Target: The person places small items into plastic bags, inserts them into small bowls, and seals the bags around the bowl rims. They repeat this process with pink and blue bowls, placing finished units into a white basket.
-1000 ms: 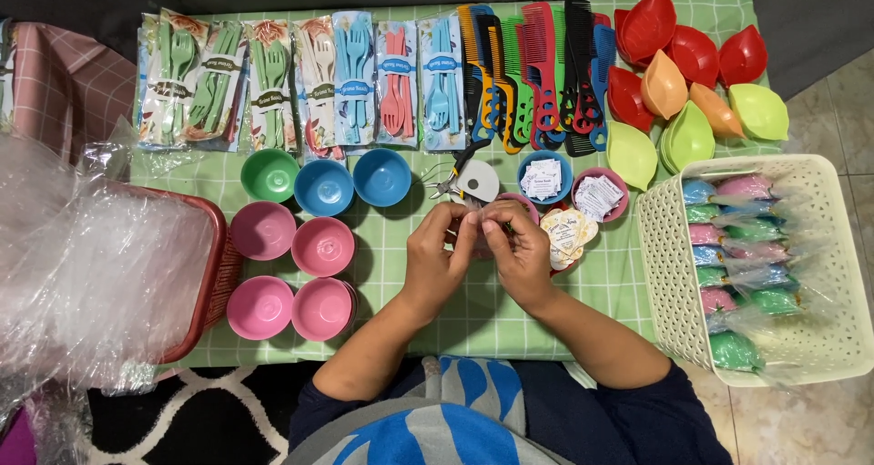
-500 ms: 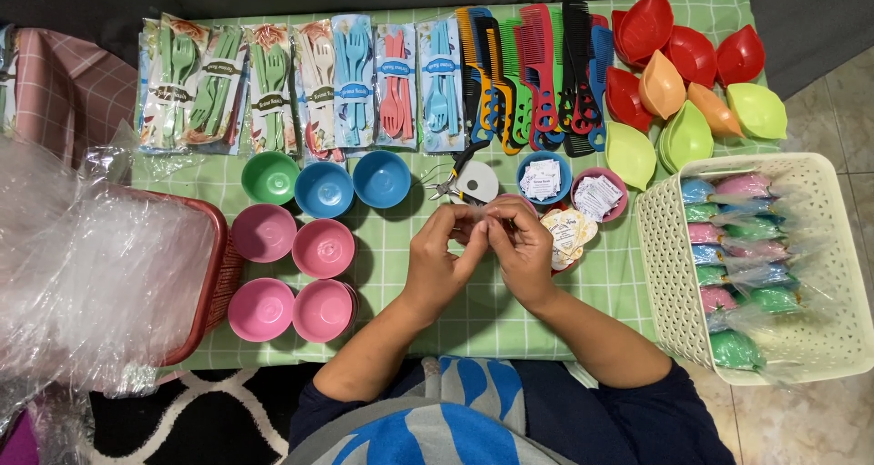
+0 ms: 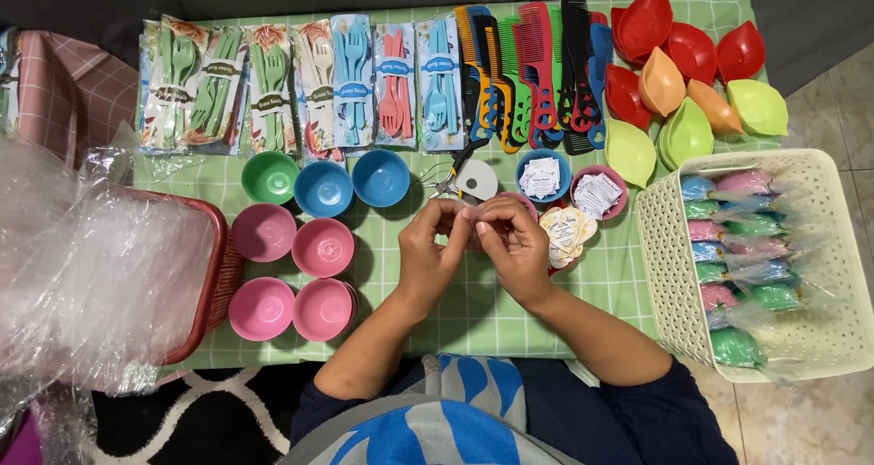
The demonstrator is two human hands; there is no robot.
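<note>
Head view: left hand (image 3: 428,255) and right hand (image 3: 512,251) meet fingertip to fingertip above the green cloth (image 3: 473,310), pinching something too small to identify. Pink bowls (image 3: 323,246) lie just left, paper tags (image 3: 564,233) just right.

Single head-worn view, looking almost straight down from above. Close enough to fill the frame with the green checked bench (image 3: 473,310), both forearms entering from the bottom edge, floor tiles (image 3: 847,73) at the right margin.
</note>
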